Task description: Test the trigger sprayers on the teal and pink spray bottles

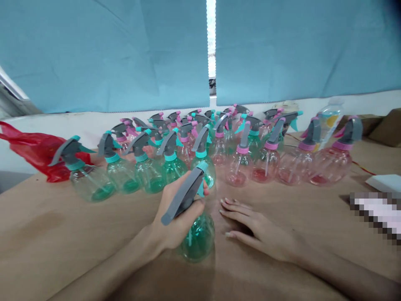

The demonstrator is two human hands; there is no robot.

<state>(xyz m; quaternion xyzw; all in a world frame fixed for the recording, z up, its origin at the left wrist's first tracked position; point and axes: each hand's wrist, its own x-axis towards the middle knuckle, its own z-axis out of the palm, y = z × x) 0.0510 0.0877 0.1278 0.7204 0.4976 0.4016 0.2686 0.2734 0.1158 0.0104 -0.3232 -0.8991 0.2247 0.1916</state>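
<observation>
My left hand (173, 217) is closed around the neck of a green spray bottle (199, 240) with a grey and turquoise trigger head. The bottle is at the near middle of the table, its nozzle pointing away from me, and my fingers hide its collar. To its right, my right hand (257, 228) lies on the tabletop with fingers stretched out, apart from the bottle and holding nothing. Just beyond stands a front row of green spray bottles (149, 175) on the left and pink spray bottles (265, 165) on the right.
More spray bottles crowd behind the front row. A red plastic bag (40, 152) lies at the left edge. At the right are a clear plastic bottle (330, 119), a white box-like thing (385, 184) and a pixelated flat object (379, 213). A blue curtain (109, 54) hangs behind the wooden table (40, 234).
</observation>
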